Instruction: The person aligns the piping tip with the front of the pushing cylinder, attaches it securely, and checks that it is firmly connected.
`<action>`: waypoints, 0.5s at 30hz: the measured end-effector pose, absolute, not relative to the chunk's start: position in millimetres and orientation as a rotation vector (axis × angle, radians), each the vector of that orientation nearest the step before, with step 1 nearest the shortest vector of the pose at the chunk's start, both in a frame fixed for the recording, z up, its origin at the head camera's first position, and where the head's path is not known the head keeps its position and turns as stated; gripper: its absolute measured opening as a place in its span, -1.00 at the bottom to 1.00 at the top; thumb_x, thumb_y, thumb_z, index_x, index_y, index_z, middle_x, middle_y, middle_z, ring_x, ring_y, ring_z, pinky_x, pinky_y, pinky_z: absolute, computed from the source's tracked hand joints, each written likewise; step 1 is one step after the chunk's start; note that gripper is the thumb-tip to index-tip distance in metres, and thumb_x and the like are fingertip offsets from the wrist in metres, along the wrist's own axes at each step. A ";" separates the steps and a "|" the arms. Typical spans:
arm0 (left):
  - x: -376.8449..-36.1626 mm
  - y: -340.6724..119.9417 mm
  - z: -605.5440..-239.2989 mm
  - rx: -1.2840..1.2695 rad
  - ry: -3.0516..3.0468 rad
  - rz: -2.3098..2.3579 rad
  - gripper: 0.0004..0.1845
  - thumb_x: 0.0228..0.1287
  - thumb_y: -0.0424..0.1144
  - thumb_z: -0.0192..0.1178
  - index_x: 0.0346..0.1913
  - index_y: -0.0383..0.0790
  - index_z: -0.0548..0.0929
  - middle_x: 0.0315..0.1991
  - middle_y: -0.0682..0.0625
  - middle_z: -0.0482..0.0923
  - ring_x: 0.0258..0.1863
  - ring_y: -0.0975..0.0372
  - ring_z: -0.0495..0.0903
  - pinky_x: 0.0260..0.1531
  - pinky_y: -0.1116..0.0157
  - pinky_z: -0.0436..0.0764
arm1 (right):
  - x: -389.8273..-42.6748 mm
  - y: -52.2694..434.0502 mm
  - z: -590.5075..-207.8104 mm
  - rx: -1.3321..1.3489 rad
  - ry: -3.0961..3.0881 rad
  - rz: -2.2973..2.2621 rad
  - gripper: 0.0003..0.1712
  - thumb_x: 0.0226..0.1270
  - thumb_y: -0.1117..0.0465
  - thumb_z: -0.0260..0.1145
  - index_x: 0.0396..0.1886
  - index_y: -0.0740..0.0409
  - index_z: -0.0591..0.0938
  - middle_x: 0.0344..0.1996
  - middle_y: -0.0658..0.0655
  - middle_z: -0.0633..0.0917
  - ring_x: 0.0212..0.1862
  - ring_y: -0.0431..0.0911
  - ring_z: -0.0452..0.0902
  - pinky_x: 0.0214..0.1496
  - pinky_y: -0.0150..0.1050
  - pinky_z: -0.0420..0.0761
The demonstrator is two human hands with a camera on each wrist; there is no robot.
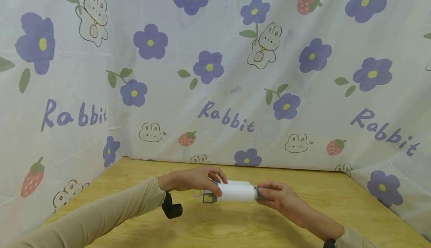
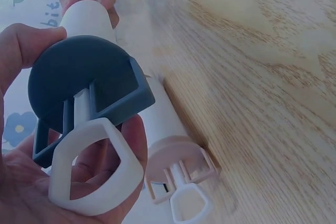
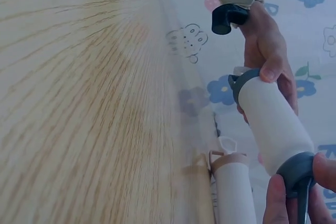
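A white roller [image 1: 235, 193] with dark grey end caps is held level just above the wooden table [image 1: 215, 229]. My left hand [image 1: 215, 184] grips its left end, fingers curled over the grey cap [image 2: 79, 85], with a white loop handle [image 2: 94, 171] resting in the palm. At the other end my right hand [image 1: 264, 193] pinches the grey tip [image 3: 296, 174]. The right wrist view shows the roller [image 3: 275, 121] running from the left hand [image 3: 268, 45] down to the right fingertips [image 3: 278, 198].
A second white roller with pink end caps [image 2: 178, 171] lies on the table just behind the held one, near the back wall. Flower-and-rabbit printed cloth [image 1: 215, 72] walls the table at the back and on both sides. A black wrist camera [image 1: 171, 207] sits on the left forearm.
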State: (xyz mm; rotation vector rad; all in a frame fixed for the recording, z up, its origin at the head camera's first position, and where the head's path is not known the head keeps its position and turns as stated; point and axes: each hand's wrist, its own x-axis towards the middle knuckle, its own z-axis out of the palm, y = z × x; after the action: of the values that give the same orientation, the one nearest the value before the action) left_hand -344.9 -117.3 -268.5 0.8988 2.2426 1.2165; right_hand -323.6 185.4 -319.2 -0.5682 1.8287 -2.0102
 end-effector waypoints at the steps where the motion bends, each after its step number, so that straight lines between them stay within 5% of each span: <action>1: -344.7 -117.3 -268.3 0.904 2.242 1.222 -0.62 0.00 -0.21 0.30 -0.06 -0.08 0.51 -0.08 -0.11 0.49 -0.16 0.11 0.51 -0.18 0.13 0.50 | -323.8 185.8 -318.6 -0.560 1.821 -2.011 -0.74 0.27 0.24 0.14 -0.06 0.19 0.53 -0.09 0.04 0.55 -0.03 -0.10 0.52 0.13 -0.18 0.45; 15: -343.1 -107.0 -277.8 0.936 2.367 1.235 -0.66 -0.05 -0.22 0.32 -0.13 -0.02 0.54 -0.13 -0.05 0.51 -0.19 0.14 0.52 -0.23 0.12 0.54 | -325.1 184.1 -317.5 -0.419 1.883 -1.982 -0.60 0.25 0.09 0.18 -0.02 0.25 0.50 -0.15 0.10 0.56 -0.08 -0.06 0.56 0.07 -0.16 0.49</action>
State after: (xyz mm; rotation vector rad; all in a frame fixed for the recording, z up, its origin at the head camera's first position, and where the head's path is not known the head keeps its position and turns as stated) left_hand -343.1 -107.0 -277.8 0.9363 2.3670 1.2349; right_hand -325.1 184.1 -317.5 -0.4185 1.8831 -1.9822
